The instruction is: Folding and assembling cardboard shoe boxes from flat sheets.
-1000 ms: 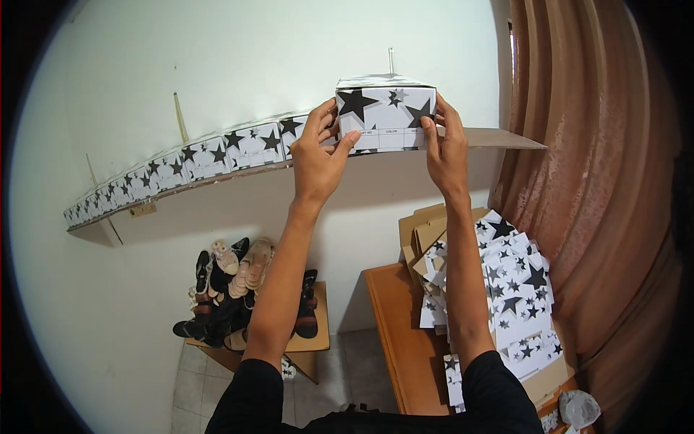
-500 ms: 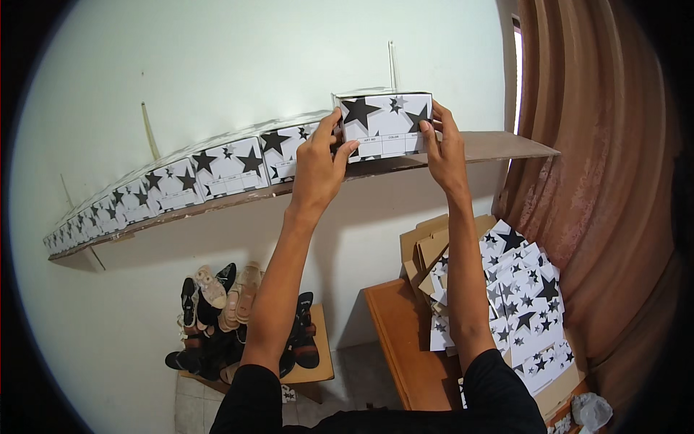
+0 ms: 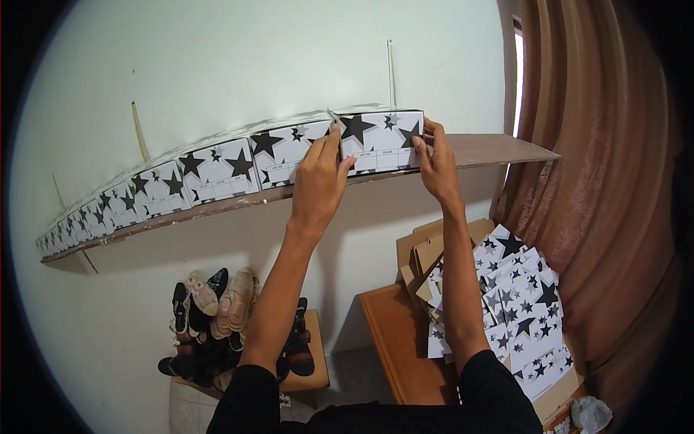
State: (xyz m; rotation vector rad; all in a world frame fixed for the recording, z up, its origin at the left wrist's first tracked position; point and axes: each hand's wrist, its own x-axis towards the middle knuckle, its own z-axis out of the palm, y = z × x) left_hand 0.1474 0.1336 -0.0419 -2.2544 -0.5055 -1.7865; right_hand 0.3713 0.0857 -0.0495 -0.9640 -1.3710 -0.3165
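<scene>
A white shoebox with black and grey stars stands on the wall shelf at the right end of a row of matching boxes. My left hand is at its left end, fingers up by the seam and thumb on the front. It partly covers the neighbouring box. Around the right end of the shoebox my right hand is closed, its thumb on the front edge and its fingers mostly behind the side. The shoebox looks level and lies close against its neighbour.
The shelf runs on past my right hand toward a brown curtain. Below left, several shoes are heaped on a small wooden table. Below right, flat star-printed cardboard pieces lie by a brown wooden surface.
Both hands have lowered the shoebox from a raised position onto the shelf, bringing it into line with the row. The view has shifted slightly.
</scene>
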